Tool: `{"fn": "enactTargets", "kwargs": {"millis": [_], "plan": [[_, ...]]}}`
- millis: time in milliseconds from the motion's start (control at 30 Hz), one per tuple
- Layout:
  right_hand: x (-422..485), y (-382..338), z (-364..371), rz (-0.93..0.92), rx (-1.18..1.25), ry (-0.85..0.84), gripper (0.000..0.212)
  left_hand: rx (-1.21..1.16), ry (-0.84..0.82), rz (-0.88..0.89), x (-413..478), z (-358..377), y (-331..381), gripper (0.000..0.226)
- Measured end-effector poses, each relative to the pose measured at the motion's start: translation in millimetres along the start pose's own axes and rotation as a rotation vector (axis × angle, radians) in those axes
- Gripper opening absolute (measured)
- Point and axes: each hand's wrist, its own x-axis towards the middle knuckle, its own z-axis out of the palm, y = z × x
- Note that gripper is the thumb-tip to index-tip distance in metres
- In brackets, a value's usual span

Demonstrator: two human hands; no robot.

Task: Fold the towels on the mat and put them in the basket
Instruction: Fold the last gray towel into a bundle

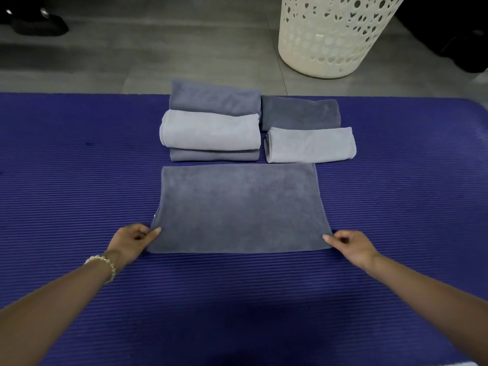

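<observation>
Surface: a ribbed purple mat (79, 180) on a grey floor (132, 62).
Spread towel (237, 207): dark grey, flat on the middle of the mat. Its long axis runs left to right, with one long edge toward the person.
Left hand (132, 240): pinches the towel's near left corner, thumb on top and the other fingers curled.
Right hand (348, 244): pinches the near right corner, fingers curled in.
Bracelet (104, 262): pale beads on the left wrist.
Left pile: just beyond the far edge, a light folded towel (211, 130) lies on a darker one (214, 155), with a grey-blue one (214, 97) behind.
Right pair: a light grey folded towel (310, 145) touches the far right corner, with a dark grey one (301, 112) behind it.
Basket (332, 35): white and perforated, upright on the floor beyond the mat at the far right. The folded towels lie between it and the spread towel.
</observation>
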Motion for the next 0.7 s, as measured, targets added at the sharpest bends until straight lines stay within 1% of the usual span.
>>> {"fn": "enactTargets", "kwargs": {"millis": [67,133,167,200,267,333,367,433,500,567,633,700], "plan": [[3,-2,6,-0.061,-0.081,0.111,0.030,-0.019,0.040,-0.010,1,2,2,0.033],[4,-10,11,-0.187,-0.178,0.190,0.035,-0.019,0.031,-0.015,3,1,8,0.038],[3,-15,13,-0.273,-0.267,0.177,0.041,0.000,-0.004,-0.012,5,2,10,0.040],[4,-18,16,-0.343,-0.370,0.130,0.050,0.025,-0.044,-0.012,8,3,12,0.042],[4,-27,27,-0.422,-0.588,-0.009,0.073,0.028,-0.093,-0.038,10,5,22,0.041],[8,-31,40,-0.480,-0.762,-0.074,0.101,-0.074,-0.129,-0.111,9,6,35,0.041],[11,-33,45,-0.489,-0.811,-0.080,0.106,-0.159,-0.151,-0.162,9,6,42,0.041],[13,-39,51,-0.460,-0.823,-0.106,0.101,-0.301,-0.201,-0.235,8,4,55,0.041],[14,-43,51,-0.449,-0.823,-0.112,0.092,-0.353,-0.221,-0.258,8,2,65,0.040],[15,-45,48,-0.457,-0.784,-0.092,0.070,-0.378,-0.228,-0.272,5,1,77,0.039],[18,-45,44,-0.486,-0.596,-0.024,0.050,-0.474,-0.266,-0.228,-1,1,94,0.036],[18,-53,43,-0.464,-0.298,0.032,0.036,-0.560,-0.312,-0.088,-11,9,117,0.035]]}}
